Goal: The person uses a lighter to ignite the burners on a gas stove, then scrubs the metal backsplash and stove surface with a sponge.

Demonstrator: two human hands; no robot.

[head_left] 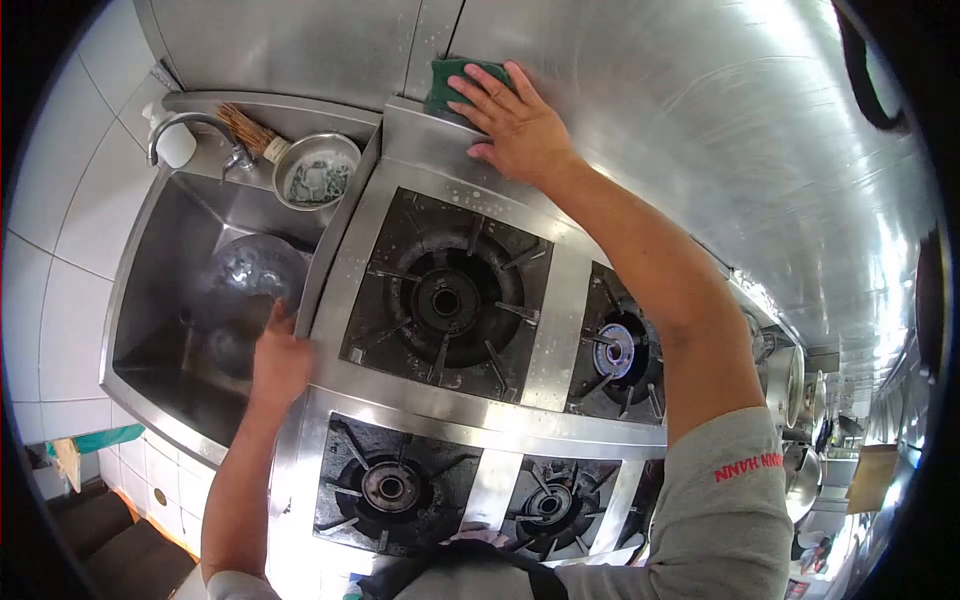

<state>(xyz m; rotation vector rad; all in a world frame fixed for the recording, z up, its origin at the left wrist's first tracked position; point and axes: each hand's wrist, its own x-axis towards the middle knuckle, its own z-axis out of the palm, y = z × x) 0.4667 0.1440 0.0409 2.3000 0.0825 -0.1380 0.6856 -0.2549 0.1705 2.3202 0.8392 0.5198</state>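
Observation:
My right hand [515,125] presses a green scouring pad [447,78] flat against the steel wall panel [620,70], just above the stove's back ledge. Its fingers are spread over the pad, whose left part stays visible. My left hand [280,362] is at the right rim of the steel sink [128,330], closed at the edge, with one finger stretched toward the basin. The underside of that hand is hidden. Inside the basin, beyond my left hand, sits a dark rounded metal pan [250,270].
A metal bowl [318,172] with soapy water and scrub material stands behind the basin, near a bristle brush [245,130], a faucet [195,122] and a white bottle [176,145]. A large burner [445,297] lies under my right arm. A smaller burner [613,351] shows a blue glow.

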